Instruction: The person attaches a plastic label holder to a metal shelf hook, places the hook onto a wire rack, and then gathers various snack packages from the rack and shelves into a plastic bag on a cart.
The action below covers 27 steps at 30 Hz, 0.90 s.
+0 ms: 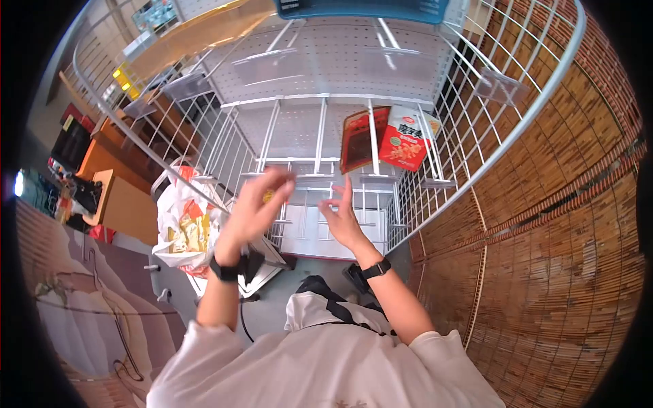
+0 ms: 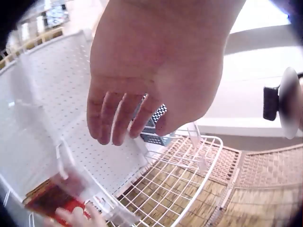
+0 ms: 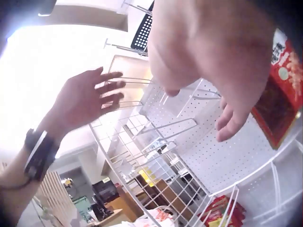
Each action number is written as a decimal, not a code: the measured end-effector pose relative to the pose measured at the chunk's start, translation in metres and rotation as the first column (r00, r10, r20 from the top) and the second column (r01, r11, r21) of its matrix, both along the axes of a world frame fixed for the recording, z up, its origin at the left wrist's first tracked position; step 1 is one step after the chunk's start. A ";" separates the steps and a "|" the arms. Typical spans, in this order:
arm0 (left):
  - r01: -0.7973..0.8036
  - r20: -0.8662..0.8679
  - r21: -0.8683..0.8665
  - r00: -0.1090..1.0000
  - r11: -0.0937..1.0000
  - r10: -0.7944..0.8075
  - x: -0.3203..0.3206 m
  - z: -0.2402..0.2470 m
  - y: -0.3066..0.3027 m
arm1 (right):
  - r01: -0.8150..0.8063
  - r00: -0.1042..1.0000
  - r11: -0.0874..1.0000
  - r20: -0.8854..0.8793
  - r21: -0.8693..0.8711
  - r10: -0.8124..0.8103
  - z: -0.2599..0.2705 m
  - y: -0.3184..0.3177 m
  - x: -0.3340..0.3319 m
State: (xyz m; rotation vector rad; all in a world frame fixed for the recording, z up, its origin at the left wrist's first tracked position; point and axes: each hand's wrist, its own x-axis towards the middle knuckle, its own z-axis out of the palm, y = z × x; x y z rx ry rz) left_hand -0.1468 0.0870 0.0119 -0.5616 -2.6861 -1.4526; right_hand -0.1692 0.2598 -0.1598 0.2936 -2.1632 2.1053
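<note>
Two snack bags hang side by side on the rack's middle hooks: a dark red-brown one [image 1: 360,139] and a red and white one [image 1: 406,139]. Just below the darker bag, the right hand [image 1: 345,221] is raised with its index finger extended, holding nothing. To its left the left hand [image 1: 252,212] is in the air, fingers loosely bent and empty. In the left wrist view the left hand [image 2: 154,71] has relaxed fingers. Red packets [image 3: 225,210] show low on the rack in the right wrist view.
A white plastic bag [image 1: 183,228] with gold packets stands at the left. White wire side panels [image 1: 503,146] flank the pegboard rack, with bare hooks across it. A blue basket [image 1: 360,9] sits on top. Woven screens [image 1: 544,272] line the right.
</note>
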 end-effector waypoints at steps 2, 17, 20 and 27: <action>-0.103 0.143 0.204 0.987 0.974 0.074 0.033 -0.060 -0.025 | 0.038 0.999 0.994 0.005 -0.101 -0.038 0.011 -0.013 -0.008; -0.247 0.415 0.462 0.909 0.852 0.038 0.060 -0.143 -0.045 | 0.104 0.990 0.966 0.113 -0.236 -0.079 -0.001 -0.012 -0.020; -0.163 0.258 0.513 0.966 0.843 0.030 0.021 -0.142 -0.016 | 0.105 0.991 0.967 0.104 -0.233 -0.083 -0.002 -0.014 -0.020; -0.152 0.296 0.821 0.937 0.551 -0.183 -0.054 -0.147 0.015 | 0.161 0.983 0.972 0.112 -0.171 -0.143 0.003 -0.018 -0.018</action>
